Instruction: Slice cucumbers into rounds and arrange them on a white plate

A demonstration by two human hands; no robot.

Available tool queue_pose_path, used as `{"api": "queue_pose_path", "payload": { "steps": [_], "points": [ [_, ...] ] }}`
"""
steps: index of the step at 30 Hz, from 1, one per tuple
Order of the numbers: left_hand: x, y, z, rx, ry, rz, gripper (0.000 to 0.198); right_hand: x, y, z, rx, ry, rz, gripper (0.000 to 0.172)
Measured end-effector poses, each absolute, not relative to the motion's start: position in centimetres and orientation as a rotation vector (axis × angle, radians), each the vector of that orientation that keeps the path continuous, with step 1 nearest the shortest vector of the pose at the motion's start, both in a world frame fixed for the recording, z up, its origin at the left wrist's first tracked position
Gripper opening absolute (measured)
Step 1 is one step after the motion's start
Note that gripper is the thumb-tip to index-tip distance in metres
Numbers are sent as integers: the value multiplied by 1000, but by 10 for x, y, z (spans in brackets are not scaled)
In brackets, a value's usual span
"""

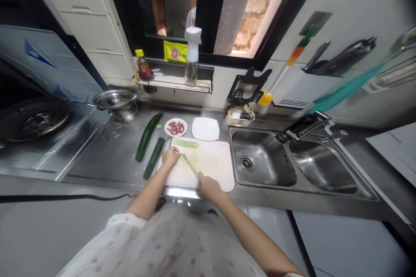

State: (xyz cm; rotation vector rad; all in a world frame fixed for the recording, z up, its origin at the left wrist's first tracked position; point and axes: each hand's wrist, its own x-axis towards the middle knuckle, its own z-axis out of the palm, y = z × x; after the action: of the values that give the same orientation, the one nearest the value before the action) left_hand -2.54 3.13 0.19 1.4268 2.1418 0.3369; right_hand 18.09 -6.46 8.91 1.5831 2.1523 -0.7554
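My right hand [209, 187] is closed round the handle of a knife [191, 167], whose blade points up and left over the white cutting board [217, 162]. By the blade's tip is a thin cucumber slice [183, 156]. My left hand [170, 156] is at the board's left side with its fingers bent together close to that slice; what they pinch, if anything, is too small to tell. Along the board's upper edge lies a row of overlapping cucumber slices [186, 143]. Left of the board are a long whole cucumber [148, 137] and a shorter cucumber piece [154, 159].
Behind the board stand a plate [185, 130] of chopped red pieces and a white squarish plate [205, 129]. A double sink [264, 156] with a black faucet [303, 127] is at right. A lidded steel pot [117, 104] and a stove burner [37, 119] are at left.
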Motion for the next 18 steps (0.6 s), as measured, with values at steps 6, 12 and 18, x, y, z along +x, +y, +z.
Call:
{"api": "queue_pose_path", "payload": {
  "steps": [6,12,18],
  "points": [
    [-25,29,4,1442,2136,384,18,193,-75,83,1600,2199,-730,29],
    [-20,23,5,1448,2160,409,17,203,-87,89,1613,2164,-730,28],
    [-17,13,0,1532,2129,499,19,211,-95,95,1605,2146,-781,27]
  ]
}}
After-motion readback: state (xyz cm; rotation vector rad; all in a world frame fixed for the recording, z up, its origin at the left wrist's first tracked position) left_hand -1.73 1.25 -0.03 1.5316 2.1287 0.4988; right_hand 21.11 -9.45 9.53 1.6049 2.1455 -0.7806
